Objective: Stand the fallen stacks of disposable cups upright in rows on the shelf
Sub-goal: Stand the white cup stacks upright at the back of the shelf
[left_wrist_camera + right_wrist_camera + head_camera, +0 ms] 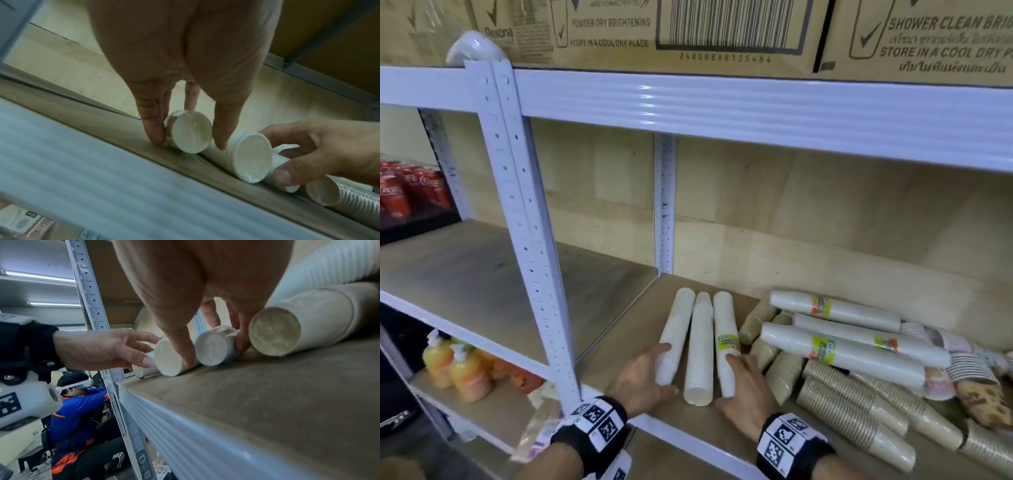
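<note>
Three white cup stacks lie side by side on the wooden shelf board [619, 339], pointing toward the back. My left hand [666, 370] grips the near end of the left stack [675, 332], thumb and fingers curled round it [193, 129]. The middle stack [699, 349] lies free between my hands. My right hand [726, 380] holds the near end of the right stack [725, 322], which bears a green label; thumb and fingers straddle it [209, 353]. To the right sits a fallen heap of white labelled stacks [859, 353] and brown paper stacks [852, 407].
A white perforated post [524, 222] stands just left of my left hand. The upper beam [756, 106] hangs overhead with cardboard boxes [688, 31] on top. Cola cans [400, 192] and orange bottles [458, 370] occupy the left bay. A person in blue [78, 410] crouches nearby.
</note>
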